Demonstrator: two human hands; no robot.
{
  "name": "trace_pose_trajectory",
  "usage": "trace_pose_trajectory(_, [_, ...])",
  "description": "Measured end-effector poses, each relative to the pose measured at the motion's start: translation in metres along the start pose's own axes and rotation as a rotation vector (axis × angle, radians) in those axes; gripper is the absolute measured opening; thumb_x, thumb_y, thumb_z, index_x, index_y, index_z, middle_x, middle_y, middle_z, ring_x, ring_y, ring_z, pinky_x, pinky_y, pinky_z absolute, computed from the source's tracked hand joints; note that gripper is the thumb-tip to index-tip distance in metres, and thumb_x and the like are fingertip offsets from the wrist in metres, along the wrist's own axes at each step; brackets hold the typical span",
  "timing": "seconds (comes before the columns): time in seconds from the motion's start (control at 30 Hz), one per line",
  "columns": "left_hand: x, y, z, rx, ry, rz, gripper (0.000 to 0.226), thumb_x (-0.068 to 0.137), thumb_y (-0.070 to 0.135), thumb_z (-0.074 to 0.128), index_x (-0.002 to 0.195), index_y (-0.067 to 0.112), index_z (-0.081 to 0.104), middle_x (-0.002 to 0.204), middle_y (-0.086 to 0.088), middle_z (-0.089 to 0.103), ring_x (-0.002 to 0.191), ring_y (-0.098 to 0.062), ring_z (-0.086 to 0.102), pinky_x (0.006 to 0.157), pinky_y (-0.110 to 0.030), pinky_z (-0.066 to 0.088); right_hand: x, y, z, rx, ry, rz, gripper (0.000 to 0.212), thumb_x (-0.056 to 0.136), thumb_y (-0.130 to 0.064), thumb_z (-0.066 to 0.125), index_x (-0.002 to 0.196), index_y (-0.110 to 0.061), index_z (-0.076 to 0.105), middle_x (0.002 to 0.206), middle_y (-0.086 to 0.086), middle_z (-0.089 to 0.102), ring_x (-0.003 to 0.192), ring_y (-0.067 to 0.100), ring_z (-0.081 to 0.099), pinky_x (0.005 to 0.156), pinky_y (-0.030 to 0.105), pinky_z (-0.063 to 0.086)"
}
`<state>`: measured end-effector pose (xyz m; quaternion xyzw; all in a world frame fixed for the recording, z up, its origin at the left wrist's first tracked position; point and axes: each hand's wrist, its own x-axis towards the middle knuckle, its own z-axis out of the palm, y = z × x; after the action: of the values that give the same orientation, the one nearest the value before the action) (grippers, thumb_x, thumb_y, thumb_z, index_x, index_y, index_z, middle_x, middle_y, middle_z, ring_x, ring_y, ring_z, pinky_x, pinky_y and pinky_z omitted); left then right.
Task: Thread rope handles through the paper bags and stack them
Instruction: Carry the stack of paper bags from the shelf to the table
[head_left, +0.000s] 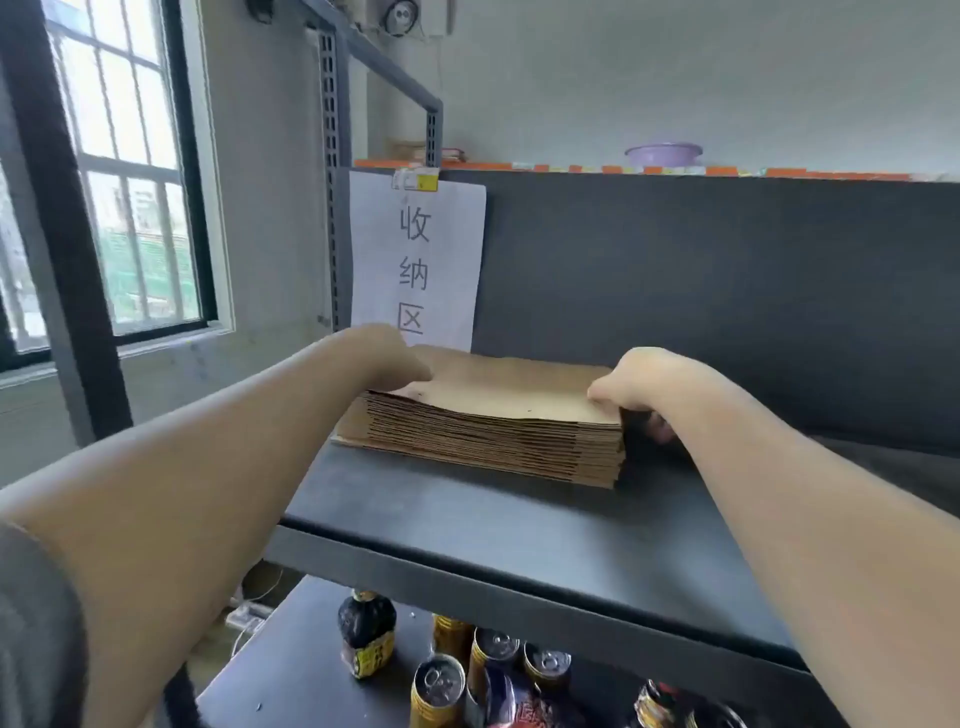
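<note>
Head view: sign (415, 260) behind bag stack (493, 431) (cans (439, 686), bottles (366, 634) below)

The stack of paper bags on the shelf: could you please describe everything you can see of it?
The stack of paper bags is a pile of flat brown kraft-like sheets, their layered edges facing the camera, lying on the dark shelf. The left hand rests on its top left corner; the right hand grips its right edge, thumb on top. No rope handles show.
</note>
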<state>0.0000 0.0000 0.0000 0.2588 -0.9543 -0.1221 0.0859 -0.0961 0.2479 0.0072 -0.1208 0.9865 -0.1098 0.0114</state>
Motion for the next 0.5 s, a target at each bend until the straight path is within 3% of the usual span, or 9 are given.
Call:
trace_pose_trajectory(0.17, [0.021,-0.011,0.004,-0.020,-0.160,-0.019,0.068,0.100,0.046,0.058,0.155,0.011,0.040,0.161,-0.014,0.040,0.147,-0.034,0.038,0.117,-0.047,0.033,0.008,-0.005,0.016,0.292,-0.136,0.184,0.037,0.098,-0.044,0.054,0.105,-0.008,0.058,0.096,0.019,0.071,0.082,0.037,0.074,0.081,0.048,0.063])
trace_pose_trajectory(0.3, [0.026,-0.016,0.002,-0.075,-0.251,0.023,0.072,0.102,0.047,0.058,0.159,0.011,0.033,0.166,-0.014,0.030,0.151,-0.034,0.032,0.118,-0.046,0.031,0.008,-0.015,0.026,0.422,-0.142,0.227,0.035,0.099,-0.045,0.056,0.101,-0.010,0.056,0.102,0.020,0.070,0.090,0.038,0.073,0.081,0.052,0.062])
trace_pose_trajectory(0.37, [0.026,-0.022,-0.001,-0.130,-0.295,0.008,0.075,0.099,0.049,0.061,0.159,0.014,0.032,0.164,-0.015,0.032,0.145,-0.038,0.039,0.113,-0.048,0.039,0.010,-0.017,0.028,0.437,-0.128,0.251,0.035,0.098,-0.046,0.057,0.097,-0.012,0.053,0.105,0.020,0.069,0.093,0.039,0.072,0.084,0.053,0.061])
trace_pose_trajectory(0.5, [0.034,-0.038,0.002,-0.270,-0.382,-0.068,0.076,0.092,0.055,0.069,0.152,0.019,0.038,0.149,-0.015,0.047,0.123,-0.039,0.056,0.102,-0.052,0.052,0.016,-0.016,0.033,0.515,-0.114,0.304,0.042,0.095,-0.050,0.061,0.112,-0.012,0.057,0.110,0.019,0.070,0.097,0.038,0.072,0.088,0.055,0.059])
